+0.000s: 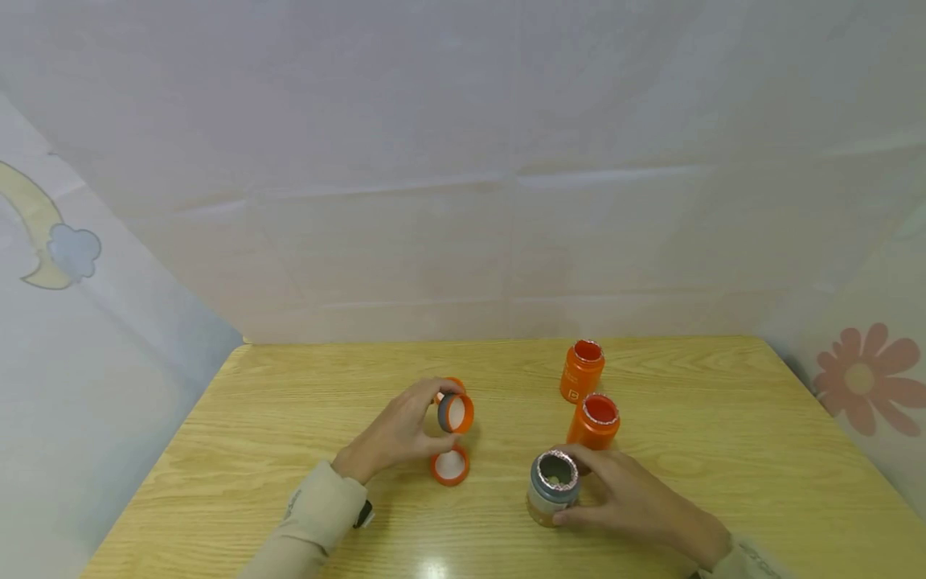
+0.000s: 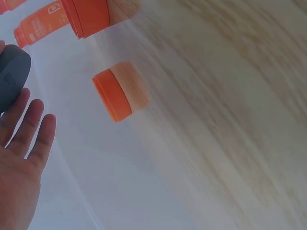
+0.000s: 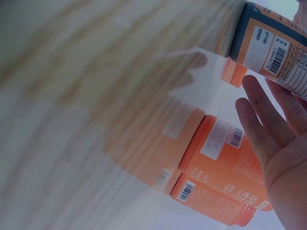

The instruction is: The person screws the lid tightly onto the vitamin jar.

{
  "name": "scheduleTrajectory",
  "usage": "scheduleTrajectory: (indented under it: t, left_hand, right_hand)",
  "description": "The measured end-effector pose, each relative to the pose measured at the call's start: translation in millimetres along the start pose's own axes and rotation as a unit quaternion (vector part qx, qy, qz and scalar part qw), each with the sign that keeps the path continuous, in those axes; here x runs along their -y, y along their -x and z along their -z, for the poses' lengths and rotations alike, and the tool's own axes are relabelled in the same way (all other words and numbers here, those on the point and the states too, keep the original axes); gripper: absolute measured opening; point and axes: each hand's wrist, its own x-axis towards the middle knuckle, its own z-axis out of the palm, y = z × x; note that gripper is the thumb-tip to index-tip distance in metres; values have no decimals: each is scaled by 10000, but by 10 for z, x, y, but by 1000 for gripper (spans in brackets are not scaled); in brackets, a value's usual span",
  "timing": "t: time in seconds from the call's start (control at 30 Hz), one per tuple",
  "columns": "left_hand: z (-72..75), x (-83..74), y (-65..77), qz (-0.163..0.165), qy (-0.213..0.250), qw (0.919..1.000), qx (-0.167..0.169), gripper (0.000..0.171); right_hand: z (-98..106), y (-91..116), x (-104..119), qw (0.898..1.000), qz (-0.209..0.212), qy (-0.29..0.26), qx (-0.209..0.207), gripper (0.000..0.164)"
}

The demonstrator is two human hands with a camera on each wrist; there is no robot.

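Note:
My left hand [image 1: 405,430] pinches a grey lid [image 1: 444,415] on its side between thumb and fingers, its orange-rimmed inner face turned right. In the left wrist view the grey lid [image 2: 13,76] shows at the fingertips. Below this hand an orange lid [image 1: 450,466] lies with its pale inside up; another orange lid [image 1: 456,381] is partly hidden behind the fingers. My right hand [image 1: 615,494] grips an open grey jar [image 1: 547,500] upright, with a ragged foil edge round its mouth. Its barcode label [image 3: 276,55] faces the right wrist camera.
Two open orange jars [image 1: 581,374] stand beyond the right hand, the nearer orange jar [image 1: 592,430] right behind its knuckles. Both mouths have torn foil rims. The wooden table [image 1: 289,402] ends at a pale hanging sheet [image 1: 405,241] at the back.

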Motion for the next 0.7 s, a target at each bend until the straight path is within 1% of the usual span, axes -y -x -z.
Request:
scheduleTrajectory:
  t: [0.1,0.47,0.7]
  left_hand:
    - [-2,-1,6,38,54,10000,25,56]
    - [6,-49,13,-281,-133,9995,-62,58]
    - [6,-72,10,-413,-107,9990,-138,57]
  right_hand:
    - [-2,-1,-1,10000,32,8,-14,64]
    - [4,-9,9,9998,-94,-113,94,66]
    - [9,-11,12,9999,-58,-98,77,66]
